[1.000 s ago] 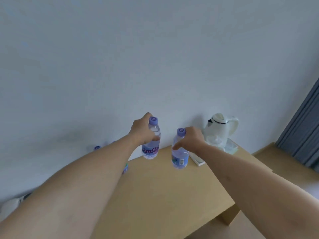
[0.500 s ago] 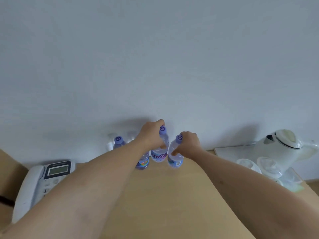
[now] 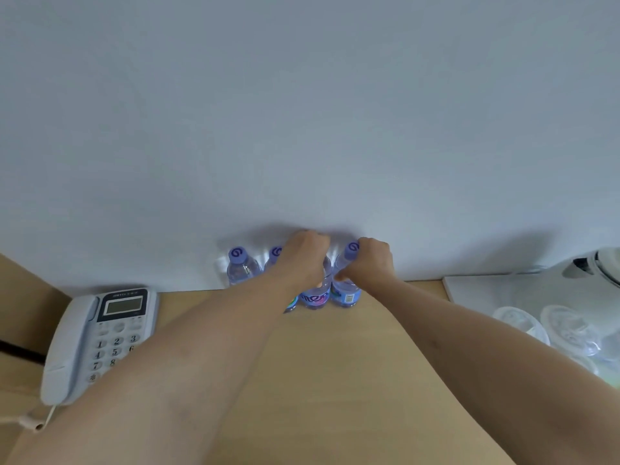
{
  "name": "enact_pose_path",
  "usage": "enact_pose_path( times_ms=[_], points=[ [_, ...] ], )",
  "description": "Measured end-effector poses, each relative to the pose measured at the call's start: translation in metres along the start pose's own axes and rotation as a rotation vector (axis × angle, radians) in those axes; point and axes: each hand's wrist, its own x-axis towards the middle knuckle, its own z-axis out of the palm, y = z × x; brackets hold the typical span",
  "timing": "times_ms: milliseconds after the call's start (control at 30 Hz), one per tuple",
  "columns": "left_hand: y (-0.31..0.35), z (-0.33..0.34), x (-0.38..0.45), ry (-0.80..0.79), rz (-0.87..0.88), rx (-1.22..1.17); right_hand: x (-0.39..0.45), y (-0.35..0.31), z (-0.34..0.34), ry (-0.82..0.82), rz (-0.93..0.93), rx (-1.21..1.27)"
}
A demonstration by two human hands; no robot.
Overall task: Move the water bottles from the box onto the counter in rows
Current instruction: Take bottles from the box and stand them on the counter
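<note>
Several small clear water bottles with purple caps stand in a row against the white wall at the back of the wooden counter point(image 3: 335, 380). My left hand point(image 3: 303, 255) grips the neck of one bottle point(image 3: 315, 297) in that row, its cap hidden under my fingers. Right beside it, my right hand point(image 3: 370, 260) grips the neck of the rightmost bottle point(image 3: 347, 293). Both bottles stand upright with their bases on or very near the counter. Two more bottles point(image 3: 240, 268) stand to the left, one partly behind my left wrist. The box is out of view.
A grey desk telephone point(image 3: 97, 337) lies at the counter's left. A white tray point(image 3: 476, 290) with upturned glasses point(image 3: 520, 325) and a white kettle point(image 3: 600, 266) sits at the right. The wall runs directly behind the bottles.
Both hands carried their bottles from mid-air over the counter to the back wall and lowered them into the row next to the standing bottles. The camera turned left.
</note>
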Motion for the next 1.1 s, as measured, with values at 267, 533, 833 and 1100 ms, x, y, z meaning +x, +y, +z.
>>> enact_pose_path(
  times_ms=[267,533,833,1100],
  points=[
    [0.007,0.004,-0.010,0.034,0.021,-0.009,-0.013,0.002,-0.007,-0.005,-0.028,0.080],
    [0.020,-0.025,-0.032,0.073,-0.018,-0.093,-0.054,0.006,-0.033,0.090,-0.054,0.057],
    [0.050,-0.048,-0.085,0.061,0.102,-0.157,-0.143,0.036,-0.053,0.144,-0.061,-0.129],
    [0.128,-0.029,-0.123,-0.037,0.302,-0.088,-0.249,0.098,-0.071,0.225,0.105,-0.236]
  ],
)
